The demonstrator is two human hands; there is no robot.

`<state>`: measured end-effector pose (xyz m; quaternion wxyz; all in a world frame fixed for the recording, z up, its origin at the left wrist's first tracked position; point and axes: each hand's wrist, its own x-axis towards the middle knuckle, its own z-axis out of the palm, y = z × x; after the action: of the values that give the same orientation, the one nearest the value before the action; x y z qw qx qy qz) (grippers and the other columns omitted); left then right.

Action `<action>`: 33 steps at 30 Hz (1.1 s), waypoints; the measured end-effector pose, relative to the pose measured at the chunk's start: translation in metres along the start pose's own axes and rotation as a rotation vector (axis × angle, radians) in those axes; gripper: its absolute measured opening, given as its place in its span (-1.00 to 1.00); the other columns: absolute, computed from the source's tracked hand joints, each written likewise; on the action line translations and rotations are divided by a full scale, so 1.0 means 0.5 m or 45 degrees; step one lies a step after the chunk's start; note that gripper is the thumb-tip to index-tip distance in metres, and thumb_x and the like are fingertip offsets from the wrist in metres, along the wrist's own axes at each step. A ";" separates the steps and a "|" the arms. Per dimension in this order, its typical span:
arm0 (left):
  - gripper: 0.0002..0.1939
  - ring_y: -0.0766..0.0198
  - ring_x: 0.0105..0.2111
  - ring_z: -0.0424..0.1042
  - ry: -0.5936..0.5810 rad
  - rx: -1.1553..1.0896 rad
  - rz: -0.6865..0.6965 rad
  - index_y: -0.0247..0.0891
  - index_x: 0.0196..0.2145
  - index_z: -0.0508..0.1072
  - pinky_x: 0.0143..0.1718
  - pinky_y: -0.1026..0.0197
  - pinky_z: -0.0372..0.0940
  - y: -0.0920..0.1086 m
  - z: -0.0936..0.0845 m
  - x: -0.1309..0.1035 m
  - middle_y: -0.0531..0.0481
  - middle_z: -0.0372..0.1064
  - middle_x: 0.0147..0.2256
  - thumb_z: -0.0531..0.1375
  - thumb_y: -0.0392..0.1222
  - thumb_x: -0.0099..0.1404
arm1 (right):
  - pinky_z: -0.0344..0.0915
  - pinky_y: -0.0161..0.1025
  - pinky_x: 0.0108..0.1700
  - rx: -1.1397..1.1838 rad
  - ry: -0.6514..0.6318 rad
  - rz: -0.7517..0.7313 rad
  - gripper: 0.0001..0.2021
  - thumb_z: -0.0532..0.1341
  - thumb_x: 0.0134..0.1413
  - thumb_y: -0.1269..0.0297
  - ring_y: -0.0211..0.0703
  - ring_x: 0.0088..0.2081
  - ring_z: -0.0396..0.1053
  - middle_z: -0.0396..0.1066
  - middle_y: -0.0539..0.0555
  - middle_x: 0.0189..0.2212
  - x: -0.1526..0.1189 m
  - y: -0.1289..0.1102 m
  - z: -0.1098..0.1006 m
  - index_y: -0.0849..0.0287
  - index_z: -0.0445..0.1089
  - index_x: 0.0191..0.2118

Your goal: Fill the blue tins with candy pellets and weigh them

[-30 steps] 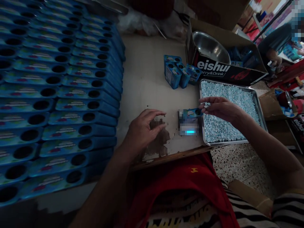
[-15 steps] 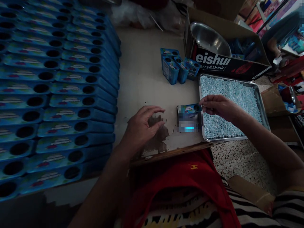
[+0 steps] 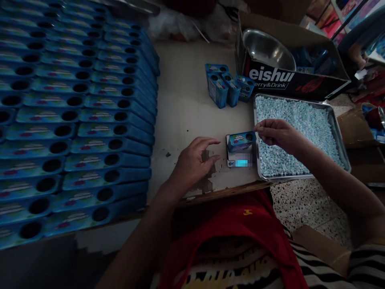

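A small blue candy box (image 3: pixel 239 140) with a round hole at its right end lies on a small digital scale (image 3: pixel 231 157) with a lit display. My right hand (image 3: pixel 275 134) is over the left part of a metal tray (image 3: pixel 259 174) full of pale blue candies (image 3: pixel 297 132). Its thumb and fingers are pinched together beside the box's hole; whatever is between them is too small to make out. My left hand (image 3: pixel 197 162) hovers over the table left of the scale, thumb and fingers apart, holding nothing.
Rows of blue boxes (image 3: pixel 99 148) with round holes fill the left side. Several blue boxes (image 3: pixel 221 86) stand upright at the table's back. Behind the tray, a black carton (image 3: pixel 270 82) holds a steel bowl (image 3: pixel 267 50). A person's hand (image 3: pixel 357 56) shows at the far right.
My left hand has moved right, closer to the scale. My right hand stays pinched beside the box's hole. The whole view has shifted slightly.
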<state>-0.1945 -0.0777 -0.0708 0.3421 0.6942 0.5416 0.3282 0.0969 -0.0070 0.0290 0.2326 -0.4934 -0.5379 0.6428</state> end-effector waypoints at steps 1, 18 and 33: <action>-0.62 -0.02 0.18 0.54 0.003 -0.010 0.002 -0.11 0.13 0.59 0.28 -0.05 0.44 0.004 0.003 0.002 -0.09 0.55 0.15 0.29 -0.06 0.39 | 0.02 -0.33 -0.47 -0.017 -0.011 -0.029 -0.71 0.51 0.20 0.10 -0.37 -0.51 0.13 0.32 -0.10 -0.53 0.003 0.003 0.002 0.21 0.52 -0.22; -0.55 -0.04 0.18 0.55 0.187 -0.051 -0.019 -0.12 0.17 0.58 0.27 -0.11 0.43 0.073 0.042 0.041 -0.10 0.59 0.16 0.46 -0.07 0.36 | -0.01 -0.27 -0.42 -0.015 0.040 -0.060 -0.61 0.57 -0.06 0.03 -0.36 -0.51 0.08 0.28 -0.15 -0.59 0.049 0.037 0.002 0.22 0.65 -0.21; -0.46 -0.02 0.17 0.57 0.225 0.016 0.013 -0.13 0.14 0.57 0.27 -0.08 0.44 0.065 0.029 0.046 -0.08 0.60 0.14 0.55 -0.19 0.24 | 0.27 -0.37 -0.36 0.347 0.362 -0.067 -0.70 0.62 -0.10 0.19 -0.35 -0.39 0.35 0.50 -0.01 -0.39 0.027 0.046 -0.070 0.18 0.58 -0.32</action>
<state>-0.1607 -0.0629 -0.0500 0.2870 0.6674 0.5683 0.3865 0.1276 0.0130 0.0047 0.3875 -0.5289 -0.4202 0.6274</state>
